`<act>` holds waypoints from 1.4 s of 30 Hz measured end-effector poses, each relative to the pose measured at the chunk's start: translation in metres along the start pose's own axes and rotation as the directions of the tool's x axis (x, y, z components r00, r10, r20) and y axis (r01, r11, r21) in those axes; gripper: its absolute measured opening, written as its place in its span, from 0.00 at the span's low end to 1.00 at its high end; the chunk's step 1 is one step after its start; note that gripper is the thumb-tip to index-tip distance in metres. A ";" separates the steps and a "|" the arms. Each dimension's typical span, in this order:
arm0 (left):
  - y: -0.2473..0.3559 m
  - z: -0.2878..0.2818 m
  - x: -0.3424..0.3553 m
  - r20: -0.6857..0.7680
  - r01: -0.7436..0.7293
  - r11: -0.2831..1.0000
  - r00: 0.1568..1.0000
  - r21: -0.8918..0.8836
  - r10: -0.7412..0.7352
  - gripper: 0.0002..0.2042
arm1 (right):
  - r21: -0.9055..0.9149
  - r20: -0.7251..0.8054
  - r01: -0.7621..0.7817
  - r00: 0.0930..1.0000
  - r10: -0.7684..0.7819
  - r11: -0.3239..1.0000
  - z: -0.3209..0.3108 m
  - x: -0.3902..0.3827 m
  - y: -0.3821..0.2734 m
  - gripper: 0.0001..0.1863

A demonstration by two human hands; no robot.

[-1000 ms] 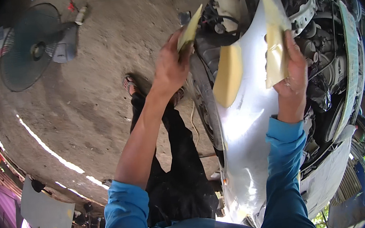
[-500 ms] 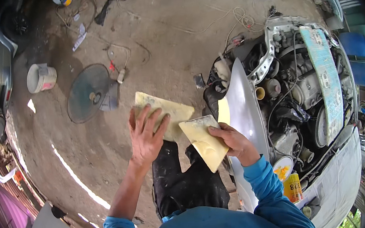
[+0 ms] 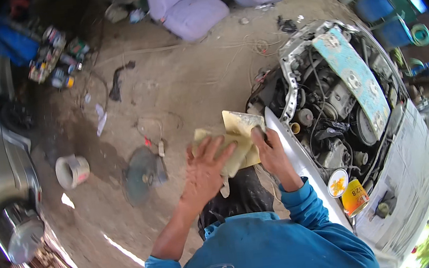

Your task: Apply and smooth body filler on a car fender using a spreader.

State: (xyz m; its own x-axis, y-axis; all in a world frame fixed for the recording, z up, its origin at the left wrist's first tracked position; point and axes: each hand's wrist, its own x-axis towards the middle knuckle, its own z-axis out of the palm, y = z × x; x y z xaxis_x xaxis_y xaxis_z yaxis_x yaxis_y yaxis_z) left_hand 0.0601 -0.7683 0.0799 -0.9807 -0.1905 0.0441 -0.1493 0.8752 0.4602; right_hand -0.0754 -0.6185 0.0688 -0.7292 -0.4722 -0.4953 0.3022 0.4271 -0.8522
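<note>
Two cream-yellow flat sheets smeared with grey are in front of me, above my dark trousers. My left hand (image 3: 207, 169) has its fingers spread over the top of the left sheet (image 3: 231, 165), holding it from the near side. Pinched by my right hand (image 3: 274, 156) is the right sheet (image 3: 239, 122), tilted up and overlapping the left one. Its upper edge carries a grey smear. Where the sheets meet is partly hidden by my fingers. The exact kind of sheet cannot be made out.
On my right stands a car with an exposed engine bay (image 3: 335, 101); a pale fender (image 3: 302, 158) lies close to my right arm. A yellow-orange can (image 3: 355, 198) and a white lid (image 3: 338, 183) rest there. A bucket (image 3: 72, 171), round mesh disc (image 3: 142, 176) and lilac seats (image 3: 187, 10) lie beyond.
My view has shifted, showing more of the seats ahead. Both hands have come closer together, and the right sheet now overlaps the left one and stands more tilted.
</note>
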 end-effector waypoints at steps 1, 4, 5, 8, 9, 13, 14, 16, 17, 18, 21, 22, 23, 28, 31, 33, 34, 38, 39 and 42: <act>0.004 -0.006 0.009 0.129 -0.045 0.998 0.991 0.041 0.040 0.33 | -0.047 -0.040 -0.018 0.999 0.016 0.999 0.002 0.002 -0.016 0.20; 0.014 -0.020 0.039 0.191 -0.179 0.983 0.967 0.032 0.170 0.33 | 0.078 -0.173 0.131 0.978 -0.116 0.988 -0.006 0.020 -0.020 0.19; 0.014 -0.024 0.054 0.220 -0.215 0.976 0.954 0.018 0.206 0.33 | 0.109 -0.224 0.146 0.967 -0.119 0.983 -0.009 0.027 -0.023 0.19; 0.005 -0.044 0.100 0.321 -0.297 0.955 0.906 0.017 0.276 0.31 | 0.232 -0.277 0.222 0.949 -0.154 0.947 -0.028 0.063 -0.020 0.18; -0.002 -0.047 0.114 0.353 -0.299 0.954 0.891 -0.016 0.285 0.30 | 0.298 -0.304 0.272 0.936 -0.179 0.915 -0.036 0.079 -0.018 0.18; -0.032 -0.062 0.170 0.191 -0.256 0.945 0.936 -0.205 0.295 0.30 | 0.576 -0.358 0.299 0.929 -0.094 0.761 -0.060 0.127 -0.095 0.16; -0.032 -0.066 0.199 0.017 -0.350 0.893 0.929 -0.284 0.369 0.30 | 0.059 -0.470 0.448 0.801 -0.371 0.892 -0.059 0.141 -0.089 0.16; -0.021 -0.073 0.238 -0.063 -0.379 0.852 0.922 -0.361 0.383 0.29 | 0.657 -0.201 0.170 0.979 -0.047 0.735 -0.047 0.156 -0.109 0.17; -0.015 -0.075 0.253 -0.141 -0.390 0.808 0.919 -0.442 0.367 0.29 | 0.800 -0.136 0.101 0.991 0.015 0.591 -0.042 0.153 -0.138 0.17; -0.015 -0.075 0.270 -0.144 -0.398 0.804 0.916 -0.442 0.374 0.29 | 0.867 -0.098 0.080 0.995 0.012 0.492 -0.047 0.159 -0.146 0.18; -0.029 -0.071 0.327 -0.128 -0.457 0.821 0.888 -0.343 0.441 0.29 | 0.900 -0.155 0.159 0.987 -0.045 0.405 -0.070 0.197 -0.158 0.18; -0.036 -0.073 0.343 -0.085 -0.473 0.814 0.876 -0.337 0.474 0.26 | 0.892 -0.185 0.141 0.981 0.061 0.430 -0.075 0.208 -0.162 0.17; -0.044 -0.074 0.362 -0.040 -0.490 0.806 0.861 -0.333 0.507 0.24 | 0.896 -0.192 0.144 0.979 0.074 0.420 -0.081 0.219 -0.165 0.17; -0.077 -0.078 0.471 0.040 -0.664 0.715 0.726 -0.220 0.686 0.21 | 0.924 -0.187 0.144 0.978 0.092 0.353 -0.114 0.283 -0.180 0.17; -0.099 -0.082 0.549 0.060 -0.712 0.685 0.685 -0.158 0.726 0.22 | 0.998 -0.052 0.049 0.996 -0.075 -0.034 -0.145 0.324 -0.185 0.23; -0.121 -0.074 0.601 0.096 -0.640 0.767 0.762 -0.042 0.641 0.25 | 0.995 -0.098 0.099 0.992 0.076 -0.007 -0.158 0.339 -0.237 0.21; -0.115 -0.081 0.628 0.082 -0.625 0.778 0.773 -0.064 0.629 0.23 | 0.994 -0.079 0.083 0.995 -0.057 0.068 -0.165 0.344 -0.225 0.21; -0.117 -0.053 0.731 0.053 -0.088 0.583 0.974 -0.808 0.221 0.20 | 0.914 -0.223 0.183 0.972 0.072 0.361 -0.159 0.382 -0.270 0.21; -0.119 -0.044 0.746 0.063 -0.086 0.582 0.971 -0.809 0.232 0.20 | 0.906 -0.219 0.180 0.974 0.060 0.383 -0.159 0.390 -0.274 0.21; -0.071 -0.031 0.797 0.140 0.123 0.105 0.976 -0.987 0.169 0.20 | 0.909 -0.345 0.301 0.931 0.118 0.288 -0.159 0.430 -0.306 0.22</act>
State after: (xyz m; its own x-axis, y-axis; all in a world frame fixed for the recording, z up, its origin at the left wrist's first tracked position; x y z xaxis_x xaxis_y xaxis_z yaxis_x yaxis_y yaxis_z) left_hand -0.7070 -0.9965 0.1099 -0.9997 0.0247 -0.0030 -0.0119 -0.3707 0.9287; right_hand -0.5791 -0.8292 0.1437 -0.8552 -0.1231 -0.5034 0.4261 -0.7198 -0.5480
